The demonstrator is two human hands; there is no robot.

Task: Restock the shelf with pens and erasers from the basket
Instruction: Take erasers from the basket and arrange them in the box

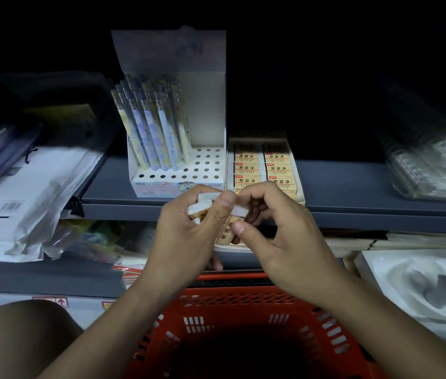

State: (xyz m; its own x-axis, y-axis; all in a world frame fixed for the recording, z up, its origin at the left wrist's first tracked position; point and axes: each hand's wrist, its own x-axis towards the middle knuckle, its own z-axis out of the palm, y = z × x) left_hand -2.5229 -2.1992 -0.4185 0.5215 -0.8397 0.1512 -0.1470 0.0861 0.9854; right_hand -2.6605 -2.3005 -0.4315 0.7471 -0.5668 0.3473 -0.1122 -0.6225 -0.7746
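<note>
My left hand [186, 228] grips a small stack of white erasers [202, 205] with tan paper sleeves. My right hand [274, 228] pinches one eraser [237, 217] between thumb and fingers, close against the left hand's bundle. Both hands hover just in front of the grey shelf [353, 212]. On that shelf a tan eraser box [300, 184] holds two rows of sleeved erasers. Left of it stands a white pen display box [205, 165] with several pens [156, 127] on its left side and open holes on its right. The red basket [243, 310] sits below my arms, its inside dark.
Flat plastic-wrapped packets [25, 192] lie on the left. Clear-wrapped spiral notebooks [435, 165] rest on the shelf's right. A white package with a round item [421, 285] sits at lower right. A lower shelf holds mixed stationery behind my hands. My knee [19, 337] shows at bottom left.
</note>
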